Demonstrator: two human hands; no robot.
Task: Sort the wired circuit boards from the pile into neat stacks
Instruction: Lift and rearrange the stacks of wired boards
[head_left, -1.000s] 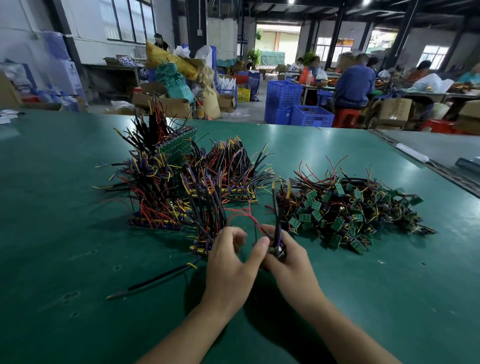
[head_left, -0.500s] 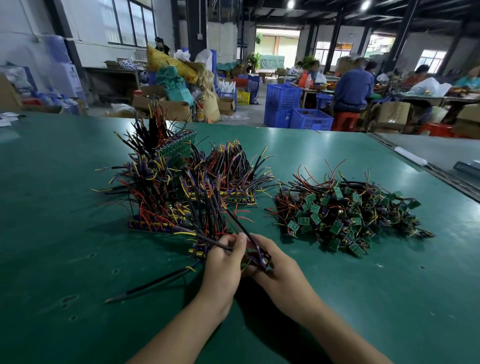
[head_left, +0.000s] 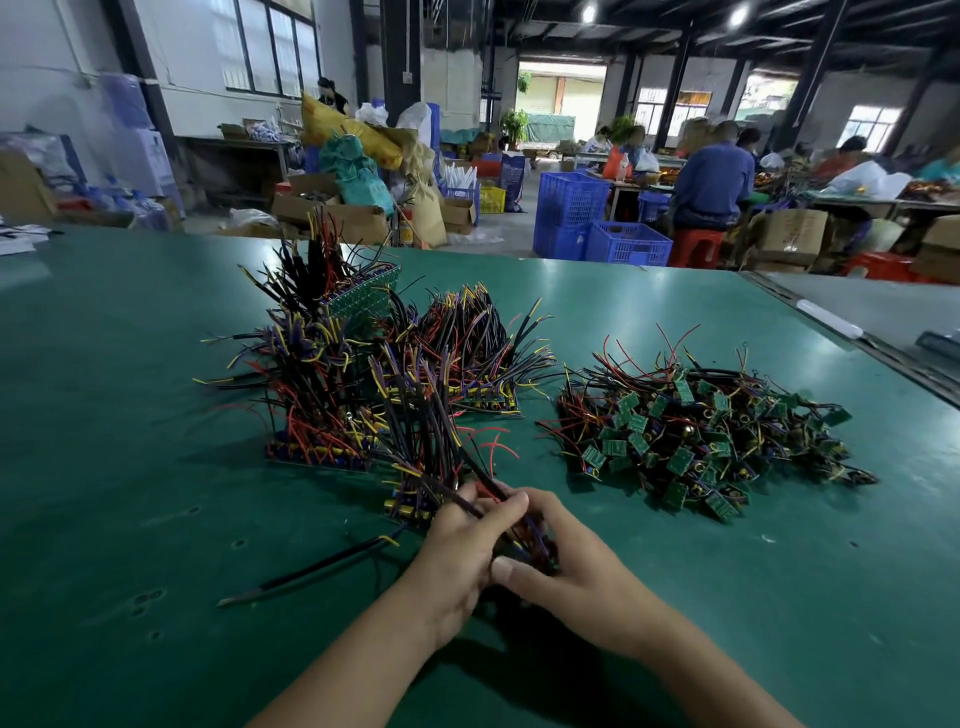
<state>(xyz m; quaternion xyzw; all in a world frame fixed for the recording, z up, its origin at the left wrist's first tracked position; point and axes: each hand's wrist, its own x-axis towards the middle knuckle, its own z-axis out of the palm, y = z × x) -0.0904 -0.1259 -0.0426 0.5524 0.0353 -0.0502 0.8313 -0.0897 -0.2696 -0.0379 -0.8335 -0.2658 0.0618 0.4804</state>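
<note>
1. Now both hands meet at the near middle of the green table (head_left: 156, 519), and between them is one wired circuit board (head_left: 535, 548). The board itself is mostly hidden, so I see mainly its dark bundle of leads.
2. The left hand (head_left: 452, 556) pinches the leads between thumb and fingertips, closed tightly on them. The right hand (head_left: 587, 587) curls its fingers around the board end from the right side, and its thumb lies flat along the near edge.
3. The relation that matters is the long axis of the piece, which runs from near right to far left. The board end is at the right hand. The leads go up and to the left, past the left fingers, toward the near stack (head_left: 410, 467).
4. This near stack is touching or just beside the left hand on its far side; I cannot tell which. So the left hand is nearer to the place of putting down, and I judge the coming move to be short, toward far left.
5. Two other stacks, the far-left stack (head_left: 322, 405) and the far-middle stack (head_left: 467, 358), stand beyond it with their wires pointing up.
6. The unsorted pile (head_left: 701, 441) lies to the right, well apart from both hands. The right hand is the nearer one for the next pick.
7. A loose black wire (head_left: 311, 571) lies on the table to the left of the left hand.
</note>
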